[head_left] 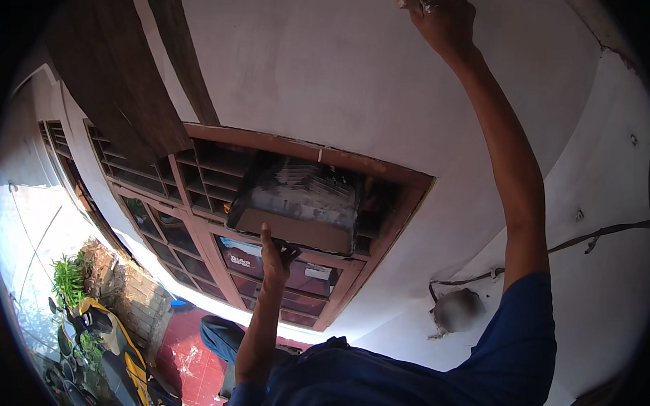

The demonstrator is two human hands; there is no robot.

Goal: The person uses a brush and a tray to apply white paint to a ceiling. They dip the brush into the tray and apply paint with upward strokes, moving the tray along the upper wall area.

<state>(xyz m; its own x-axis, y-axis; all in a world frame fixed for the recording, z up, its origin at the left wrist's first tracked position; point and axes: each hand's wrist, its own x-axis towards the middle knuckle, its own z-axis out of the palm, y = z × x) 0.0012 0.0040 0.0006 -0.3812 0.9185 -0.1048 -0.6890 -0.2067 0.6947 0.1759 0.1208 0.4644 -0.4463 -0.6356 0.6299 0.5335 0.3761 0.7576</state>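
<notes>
Viewing from afar, I see the left hand [273, 263] clamped on a dark-rimmed tray [297, 230] by its near edge.
The tray, smeared with whitish paste [282, 204], is before the brown window frame [384, 168]. The right hand [444, 14] is up by the pale wall [320, 60], curled; I cannot tell from here whether it grips anything.

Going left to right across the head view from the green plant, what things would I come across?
Green plant → small blue object → dark tray at the left hand → right hand.
</notes>
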